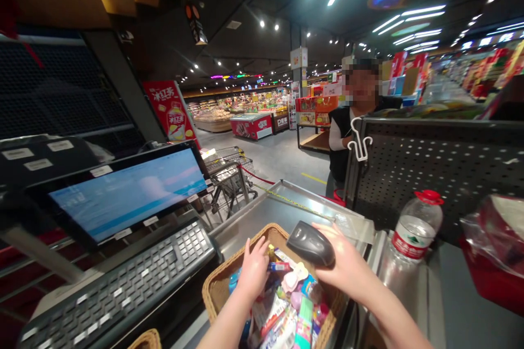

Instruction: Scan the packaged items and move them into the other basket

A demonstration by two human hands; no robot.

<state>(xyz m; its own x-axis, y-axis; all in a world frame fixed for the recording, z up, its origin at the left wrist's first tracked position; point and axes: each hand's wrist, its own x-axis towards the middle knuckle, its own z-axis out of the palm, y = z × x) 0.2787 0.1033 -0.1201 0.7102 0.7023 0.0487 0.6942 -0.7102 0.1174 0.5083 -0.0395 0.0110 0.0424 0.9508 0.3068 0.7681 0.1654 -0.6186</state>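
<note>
My right hand (347, 264) grips a black handheld barcode scanner (311, 242) and holds it over a wicker basket (216, 289) full of small colourful snack packets (292, 305). My left hand (254, 270) reaches into the basket with its fingers curled down among the packets; what they hold is hidden. The basket stands on a steel checkout counter (262, 212).
A till screen (131, 191) and keyboard (123, 278) sit to the left. A water bottle with a red cap (415, 226) stands on the right by a black perforated panel (442, 163). A person in a black vest (347, 131) waits beyond the counter. Shopping trolleys (229, 174) are parked behind.
</note>
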